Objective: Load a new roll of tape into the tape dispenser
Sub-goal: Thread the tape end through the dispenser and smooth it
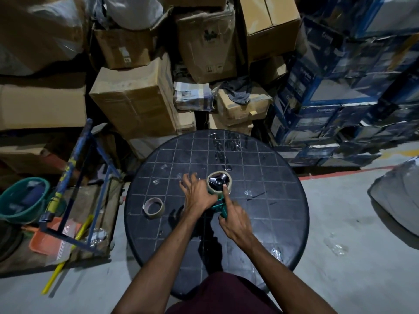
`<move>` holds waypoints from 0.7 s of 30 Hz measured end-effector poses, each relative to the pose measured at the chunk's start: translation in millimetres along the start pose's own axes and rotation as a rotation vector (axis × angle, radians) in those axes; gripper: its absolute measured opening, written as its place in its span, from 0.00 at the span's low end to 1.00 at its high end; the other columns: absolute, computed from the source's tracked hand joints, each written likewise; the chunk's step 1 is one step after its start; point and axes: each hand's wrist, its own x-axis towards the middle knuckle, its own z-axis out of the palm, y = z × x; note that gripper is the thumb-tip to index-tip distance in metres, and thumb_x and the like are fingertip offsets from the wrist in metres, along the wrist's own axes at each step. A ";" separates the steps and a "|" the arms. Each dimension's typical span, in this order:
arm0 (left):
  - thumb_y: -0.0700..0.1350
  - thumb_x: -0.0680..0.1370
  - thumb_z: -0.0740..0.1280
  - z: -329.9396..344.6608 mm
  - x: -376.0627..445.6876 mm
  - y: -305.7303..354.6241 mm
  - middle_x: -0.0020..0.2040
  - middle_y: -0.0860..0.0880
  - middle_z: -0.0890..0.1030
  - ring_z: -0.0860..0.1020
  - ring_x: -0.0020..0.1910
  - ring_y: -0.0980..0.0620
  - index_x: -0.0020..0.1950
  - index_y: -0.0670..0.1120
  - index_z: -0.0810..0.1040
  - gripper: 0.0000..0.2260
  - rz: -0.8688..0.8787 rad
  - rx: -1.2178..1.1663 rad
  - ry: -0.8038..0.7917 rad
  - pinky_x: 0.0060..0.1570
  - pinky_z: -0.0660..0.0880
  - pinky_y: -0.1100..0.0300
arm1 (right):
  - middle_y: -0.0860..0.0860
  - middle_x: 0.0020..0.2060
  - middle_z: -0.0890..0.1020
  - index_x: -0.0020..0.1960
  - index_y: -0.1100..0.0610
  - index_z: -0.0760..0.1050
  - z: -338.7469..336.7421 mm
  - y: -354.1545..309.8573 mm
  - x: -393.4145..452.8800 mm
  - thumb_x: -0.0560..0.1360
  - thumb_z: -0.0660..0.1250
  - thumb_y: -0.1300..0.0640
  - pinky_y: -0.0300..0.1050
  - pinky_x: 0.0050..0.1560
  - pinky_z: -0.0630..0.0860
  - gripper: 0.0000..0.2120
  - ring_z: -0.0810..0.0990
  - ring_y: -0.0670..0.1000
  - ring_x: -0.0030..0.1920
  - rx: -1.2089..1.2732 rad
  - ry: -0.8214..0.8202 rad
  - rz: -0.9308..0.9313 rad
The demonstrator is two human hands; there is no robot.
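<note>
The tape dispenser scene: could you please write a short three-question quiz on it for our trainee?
1. True or false: the tape roll already sits on the tape dispenser.
2. Which of the hands points a finger at the roll's hub: A left, B right?
3. Fill in: the empty cardboard core lies on the ___, on the person's left.

Key: 1 true; 2 B; 3 round table.
</note>
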 end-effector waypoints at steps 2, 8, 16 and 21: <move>0.55 0.68 0.71 1.2 -5.5 0.6 0.76 0.38 0.64 0.50 0.77 0.35 0.44 0.49 0.82 0.12 -0.011 0.004 0.030 0.74 0.48 0.33 | 0.58 0.52 0.80 0.81 0.46 0.34 -0.3 -0.8 -3.9 0.73 0.69 0.59 0.53 0.45 0.80 0.52 0.81 0.58 0.46 0.009 0.001 -0.007; 0.53 0.67 0.72 5.0 -6.4 -2.7 0.77 0.42 0.63 0.48 0.78 0.37 0.39 0.47 0.82 0.10 0.001 -0.015 0.003 0.74 0.46 0.31 | 0.59 0.53 0.81 0.82 0.46 0.37 -1.7 -1.1 -8.6 0.74 0.68 0.60 0.53 0.45 0.80 0.50 0.81 0.58 0.47 0.034 0.015 -0.004; 0.71 0.62 0.74 -1.0 -2.1 -8.5 0.79 0.43 0.61 0.47 0.79 0.37 0.46 0.46 0.83 0.30 0.092 0.097 -0.029 0.73 0.44 0.29 | 0.58 0.52 0.80 0.82 0.45 0.40 -2.3 -1.6 -16.3 0.75 0.67 0.59 0.52 0.44 0.79 0.47 0.81 0.58 0.46 0.048 0.000 -0.004; 0.67 0.65 0.75 5.8 1.2 -14.1 0.79 0.45 0.61 0.48 0.78 0.38 0.44 0.47 0.85 0.24 0.156 0.153 -0.040 0.74 0.45 0.31 | 0.58 0.53 0.80 0.82 0.45 0.43 -4.4 -1.0 -15.7 0.75 0.67 0.60 0.52 0.46 0.78 0.46 0.81 0.58 0.48 0.057 -0.015 0.007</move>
